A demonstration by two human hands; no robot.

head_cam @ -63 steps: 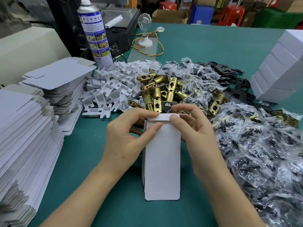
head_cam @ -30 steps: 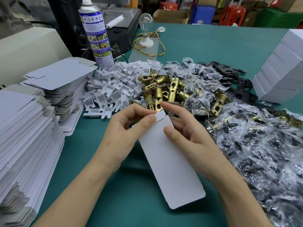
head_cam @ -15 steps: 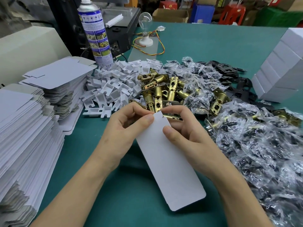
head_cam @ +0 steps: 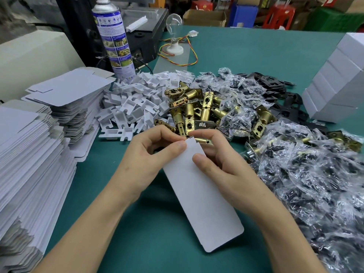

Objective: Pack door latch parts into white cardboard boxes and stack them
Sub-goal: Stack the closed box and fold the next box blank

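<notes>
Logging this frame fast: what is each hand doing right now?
Left hand: pinches the far end of the white cardboard box.
Right hand: grips that same end of the box.

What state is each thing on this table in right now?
white box: held, near flap open
left grip: pinching box's far end
right grip: pinching box's far end
flat blanks: unfolded, stacked
finished boxes: closed, stacked
brass latches: loose, heaped
spray can: upright
light bulb: unlit
</notes>
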